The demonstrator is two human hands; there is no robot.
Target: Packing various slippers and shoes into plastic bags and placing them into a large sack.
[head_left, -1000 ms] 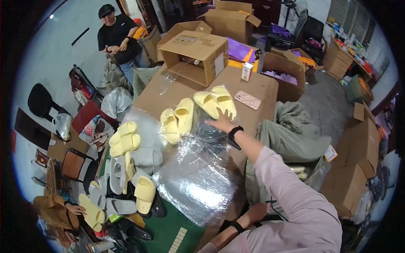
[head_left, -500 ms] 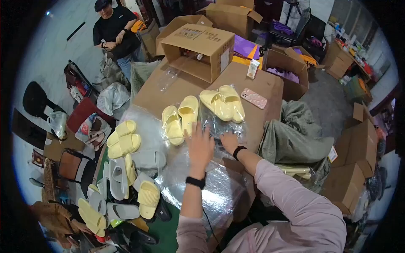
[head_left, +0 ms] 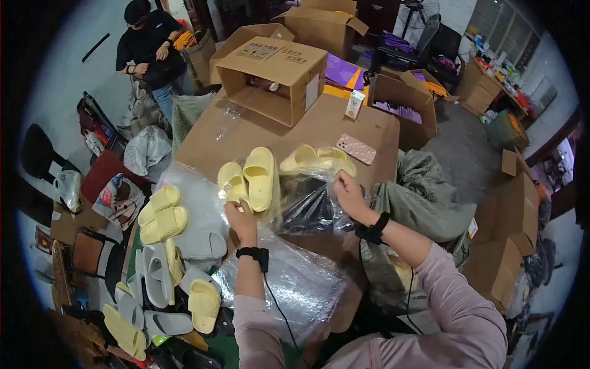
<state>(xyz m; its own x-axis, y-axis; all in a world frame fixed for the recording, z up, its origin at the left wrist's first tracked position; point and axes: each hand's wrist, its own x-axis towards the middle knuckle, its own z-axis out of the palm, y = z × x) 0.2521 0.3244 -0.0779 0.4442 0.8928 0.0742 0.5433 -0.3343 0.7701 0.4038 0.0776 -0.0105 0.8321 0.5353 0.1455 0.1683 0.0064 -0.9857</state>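
Observation:
A pair of pale yellow slippers [head_left: 259, 178] lies on clear plastic on the brown table, left of centre. My left hand [head_left: 240, 219] is closed at the near end of the left slipper; its fingertips are partly hidden, so what it pinches is unclear. To the right, a second pair of yellow slippers [head_left: 335, 161] lies partly under a clear plastic bag [head_left: 294, 190]. The right hand [head_left: 350, 195] pinches the raised edge of this bag beside those slippers. Something black [head_left: 316, 203] shows through the plastic between my hands.
Clear plastic bags [head_left: 289, 289] lie stacked nearest me. More yellow and grey slippers [head_left: 161, 275] crowd the left. An opened carton [head_left: 276, 74], a small white box [head_left: 354, 104] and a pink phone [head_left: 356, 149] are on the table. Grey-green sacking [head_left: 424, 203] hangs at right. A person [head_left: 147, 49] stands far left.
My right hand has risen and moved right, drawing the clear bag up over part of the right pair. My left hand has moved left and closed from spread fingers.

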